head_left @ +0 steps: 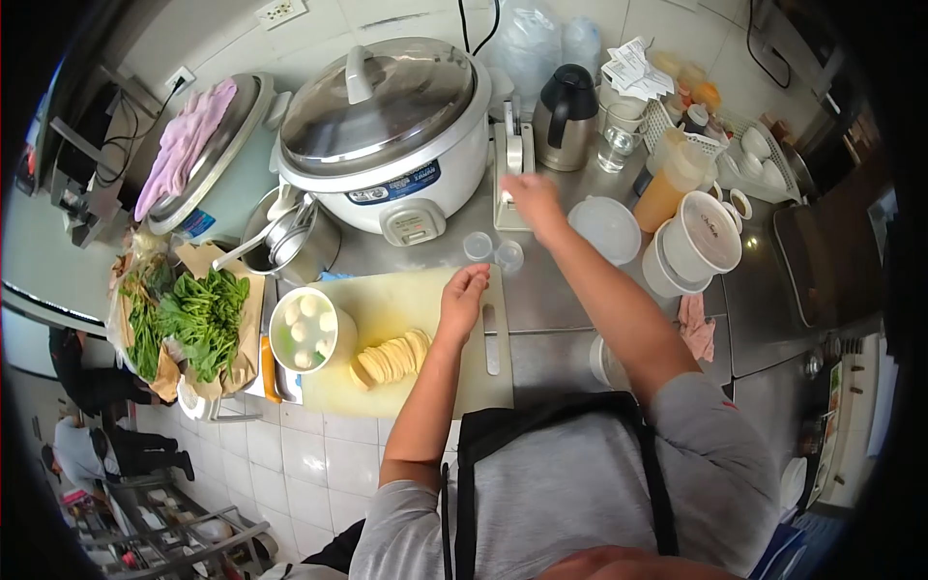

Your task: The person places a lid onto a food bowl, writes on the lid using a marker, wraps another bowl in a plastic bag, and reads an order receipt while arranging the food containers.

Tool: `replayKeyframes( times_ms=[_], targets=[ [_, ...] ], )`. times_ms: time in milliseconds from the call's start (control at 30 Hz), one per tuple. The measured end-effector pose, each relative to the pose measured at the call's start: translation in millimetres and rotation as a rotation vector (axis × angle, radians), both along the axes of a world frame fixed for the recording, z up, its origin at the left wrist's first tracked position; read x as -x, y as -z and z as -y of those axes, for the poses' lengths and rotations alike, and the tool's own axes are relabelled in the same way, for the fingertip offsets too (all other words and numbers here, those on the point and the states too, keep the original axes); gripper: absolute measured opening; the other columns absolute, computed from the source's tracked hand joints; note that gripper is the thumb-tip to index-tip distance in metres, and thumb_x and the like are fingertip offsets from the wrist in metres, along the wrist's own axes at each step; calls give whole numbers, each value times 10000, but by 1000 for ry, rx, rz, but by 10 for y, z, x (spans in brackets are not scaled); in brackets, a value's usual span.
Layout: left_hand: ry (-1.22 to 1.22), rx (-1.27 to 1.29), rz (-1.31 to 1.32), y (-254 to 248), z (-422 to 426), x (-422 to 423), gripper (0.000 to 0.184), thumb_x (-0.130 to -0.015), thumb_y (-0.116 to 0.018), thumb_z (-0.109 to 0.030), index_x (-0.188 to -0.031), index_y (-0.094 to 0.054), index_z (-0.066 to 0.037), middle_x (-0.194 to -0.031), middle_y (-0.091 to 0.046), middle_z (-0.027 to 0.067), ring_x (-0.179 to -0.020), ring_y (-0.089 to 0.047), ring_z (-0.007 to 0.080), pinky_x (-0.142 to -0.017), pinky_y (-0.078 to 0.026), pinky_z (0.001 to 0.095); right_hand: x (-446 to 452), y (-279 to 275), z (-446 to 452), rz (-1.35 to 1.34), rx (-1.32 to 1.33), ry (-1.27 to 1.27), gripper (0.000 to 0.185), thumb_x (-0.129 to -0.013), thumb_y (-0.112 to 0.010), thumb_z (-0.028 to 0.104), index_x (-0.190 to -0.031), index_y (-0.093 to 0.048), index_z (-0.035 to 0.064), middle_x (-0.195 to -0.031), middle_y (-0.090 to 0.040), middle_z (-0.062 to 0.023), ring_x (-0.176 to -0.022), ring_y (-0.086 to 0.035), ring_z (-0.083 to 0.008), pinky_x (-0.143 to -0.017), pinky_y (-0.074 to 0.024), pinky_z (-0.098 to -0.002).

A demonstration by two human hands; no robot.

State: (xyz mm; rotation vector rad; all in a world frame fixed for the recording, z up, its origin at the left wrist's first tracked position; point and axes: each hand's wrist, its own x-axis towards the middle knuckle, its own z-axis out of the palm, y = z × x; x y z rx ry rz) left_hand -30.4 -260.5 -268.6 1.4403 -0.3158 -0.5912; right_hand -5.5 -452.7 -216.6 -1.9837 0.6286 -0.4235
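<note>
My left hand (462,304) is closed, fingers pressed together, above the right part of a pale cutting board (445,285). Whatever it may hold is too small to make out. Two small clear plastic cups (478,246) stand just beyond it. My right hand (536,208) is closed at the front of a narrow white dispenser-like device (513,145), and its fingertips seem to touch it; anything in them is hidden. Pale yellow slices (391,360) lie in a fanned row on the board. Beside them stands a white tub (343,338) with pale round pieces in liquid.
A large rice cooker (416,188) stands behind the board. Leafy greens (205,324) lie at left near a metal pot (314,242) with utensils. To the right are a thermos (567,121), a round translucent lid (604,230) and white tubs (704,237). Another person (87,449) is at far left.
</note>
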Motion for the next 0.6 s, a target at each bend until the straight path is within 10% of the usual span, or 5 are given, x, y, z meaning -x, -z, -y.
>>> replayKeyframes(
  times_ms=[267, 500, 600],
  targets=[
    [-11, -133, 74, -20, 825, -644, 318, -719, -608, -330, -883, -609, -58, -815, -588, 41, -764, -536, 149, -668, -408, 253, 1989, -53, -1012, 73, -144, -306, 220, -740, -583, 177, -631, -526, -5, -613, -465, -107, -581, -460, -207, -540, -364, -312],
    [6, -1188, 830, 146, 1131, -835, 242, -692, -531, -252, -845, -634, -97, -868, -607, 94, -874, -548, 284, -727, -377, 428, 1948, 119, -866, 117, -133, -206, 270, -748, -569, 212, -663, -530, -42, -611, -495, -144, -548, -468, -258, -529, -372, -339],
    [-83, -941, 806, -122, 1042, -653, 193, -698, -566, -247, -771, -613, -74, -818, -603, 107, -800, -558, 260, -707, -381, 404, 2158, -83, -662, 116, -189, -213, 267, -740, -579, 210, -656, -533, -39, -601, -487, -133, -535, -460, -229, -521, -369, -327]
  ],
)
